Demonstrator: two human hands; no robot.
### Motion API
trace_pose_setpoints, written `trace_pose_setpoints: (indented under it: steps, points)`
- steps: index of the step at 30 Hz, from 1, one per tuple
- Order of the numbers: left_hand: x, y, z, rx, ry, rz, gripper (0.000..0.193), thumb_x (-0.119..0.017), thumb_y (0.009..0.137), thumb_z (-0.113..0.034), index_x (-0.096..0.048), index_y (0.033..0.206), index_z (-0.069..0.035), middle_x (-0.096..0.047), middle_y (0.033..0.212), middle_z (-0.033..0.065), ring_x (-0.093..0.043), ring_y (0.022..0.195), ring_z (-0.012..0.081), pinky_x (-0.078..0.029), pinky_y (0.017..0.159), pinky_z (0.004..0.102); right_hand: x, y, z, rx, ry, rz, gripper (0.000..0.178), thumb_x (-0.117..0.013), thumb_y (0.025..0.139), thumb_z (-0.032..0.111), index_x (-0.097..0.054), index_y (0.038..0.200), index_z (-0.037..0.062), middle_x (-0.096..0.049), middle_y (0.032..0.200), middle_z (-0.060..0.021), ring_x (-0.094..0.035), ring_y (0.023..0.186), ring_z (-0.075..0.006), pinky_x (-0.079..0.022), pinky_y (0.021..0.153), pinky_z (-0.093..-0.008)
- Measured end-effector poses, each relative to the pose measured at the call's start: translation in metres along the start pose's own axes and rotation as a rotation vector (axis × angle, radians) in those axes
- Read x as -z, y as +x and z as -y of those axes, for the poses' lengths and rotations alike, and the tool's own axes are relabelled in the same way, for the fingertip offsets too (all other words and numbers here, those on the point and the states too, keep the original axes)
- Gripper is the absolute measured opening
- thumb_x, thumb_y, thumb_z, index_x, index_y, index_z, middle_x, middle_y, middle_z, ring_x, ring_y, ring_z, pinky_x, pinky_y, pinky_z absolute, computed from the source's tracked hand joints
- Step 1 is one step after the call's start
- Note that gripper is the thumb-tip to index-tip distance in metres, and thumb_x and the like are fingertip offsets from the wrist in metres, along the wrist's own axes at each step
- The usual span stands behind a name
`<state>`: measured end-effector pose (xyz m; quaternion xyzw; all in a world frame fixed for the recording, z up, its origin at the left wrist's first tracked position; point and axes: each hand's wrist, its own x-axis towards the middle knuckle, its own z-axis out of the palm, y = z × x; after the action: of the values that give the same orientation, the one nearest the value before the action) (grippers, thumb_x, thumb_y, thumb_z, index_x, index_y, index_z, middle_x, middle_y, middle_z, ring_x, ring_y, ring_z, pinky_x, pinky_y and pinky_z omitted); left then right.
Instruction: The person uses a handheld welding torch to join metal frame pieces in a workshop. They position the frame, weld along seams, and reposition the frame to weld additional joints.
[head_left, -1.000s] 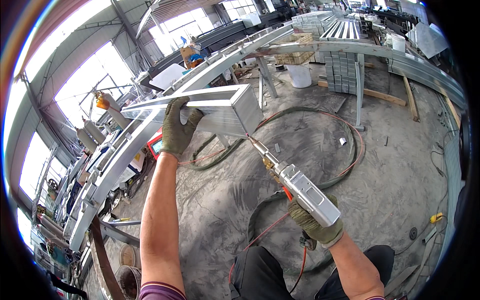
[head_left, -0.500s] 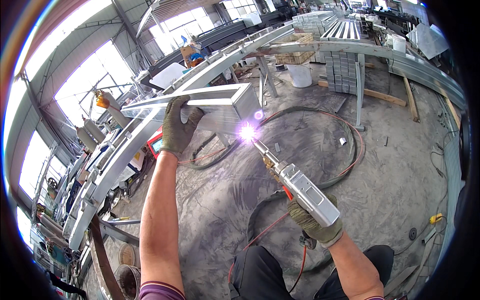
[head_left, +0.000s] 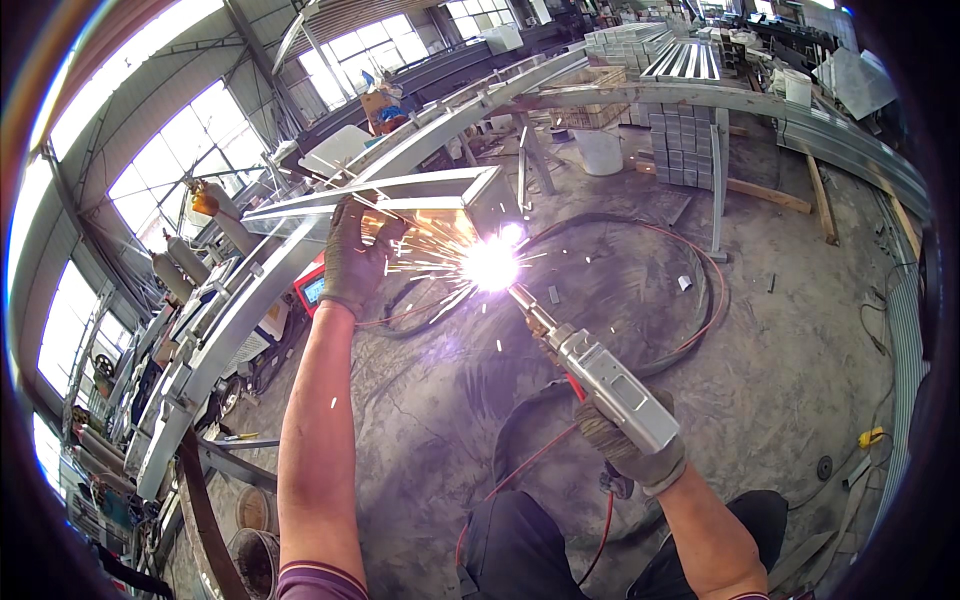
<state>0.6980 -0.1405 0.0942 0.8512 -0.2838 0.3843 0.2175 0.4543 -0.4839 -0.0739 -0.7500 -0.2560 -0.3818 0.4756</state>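
My right hand (head_left: 632, 440), in a greenish work glove, is closed around the grip of a silver handheld welding gun (head_left: 618, 388). The gun points up and left, its nozzle at the lower corner of a silver metal frame (head_left: 492, 203). A dazzling white-violet glow (head_left: 490, 265) hides that corner and the nozzle's very tip. Orange sparks fan out leftward towards my other glove. My left hand (head_left: 357, 262), gloved too, grips the frame's near side left of the glow; some of its fingertips are hidden. The frame rests across a long metal rail (head_left: 240, 290).
A dark hose (head_left: 520, 405) and a thin red cable (head_left: 535, 460) loop over the concrete floor. Behind stand a white bucket (head_left: 600, 153) and stacked metal tubes (head_left: 683, 145). Gas cylinders (head_left: 187, 262) stand left, and a bucket (head_left: 255, 560) sits at lower left.
The glow at the frame's corner has grown much larger, and a spray of orange sparks has appeared. Both hands and the welding gun stay nearly in place.
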Motion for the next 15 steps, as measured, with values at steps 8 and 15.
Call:
trace_pose_setpoints:
  steps: [8,15]
  points:
    - [0.002,0.005,-0.020,-0.025,0.074,-0.013,0.043,-0.076,0.100,-0.020,-0.062,0.137,-0.002,-0.067,0.128,0.0111,-0.062,0.120,0.0238,-0.049,0.107,0.0393,-0.001,-0.023,-0.006,-0.017,-0.203,0.189,0.032,-0.074,0.096,0.024,-0.076,0.126,0.0148,-0.077,0.124,-0.0045,-0.073,0.112,-0.0201,-0.059,0.094,-0.0366]
    - [0.018,0.006,-0.003,-0.006,-0.134,0.039,0.039,-0.071,0.105,-0.028,-0.067,0.135,-0.003,-0.069,0.129,0.0176,-0.065,0.122,0.0291,-0.049,0.107,0.0394,0.006,-0.038,-0.002,-0.281,0.085,0.330,0.041,-0.061,0.105,0.026,-0.064,0.144,0.0137,-0.069,0.141,-0.0080,-0.066,0.127,-0.0203,-0.057,0.100,-0.0368]
